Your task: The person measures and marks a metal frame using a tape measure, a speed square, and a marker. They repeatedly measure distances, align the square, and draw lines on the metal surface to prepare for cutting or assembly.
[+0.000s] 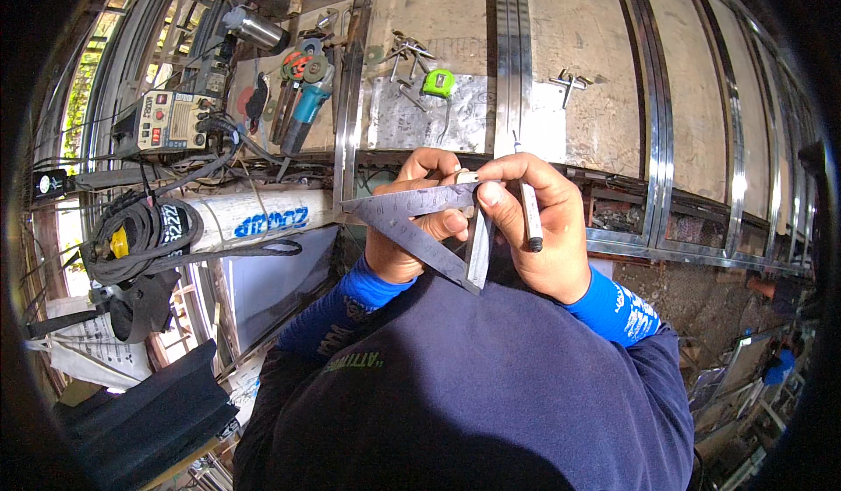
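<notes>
In front of my chest is a grey metal triangle square (405,239), with ruled marks along its upper arm. My left hand (396,259) is closed behind it, and its thumb shows through the triangle's opening. My right hand (556,241) is closed too: thumb and forefinger pinch at the square's upper right corner. A white marker (531,211) with a dark end hangs between the right fingers, pointing down. Both hands meet at a small light piece (467,177) on the square's top edge; its kind cannot be made out.
Beyond my hands, a bench with shiny metal bars (512,70) carries a green tape measure (439,82), several metal clamps (410,50) and a blue angle grinder (308,110). Further left stand a welding machine (166,120), coiled cable (131,237) and a white cylinder (263,215).
</notes>
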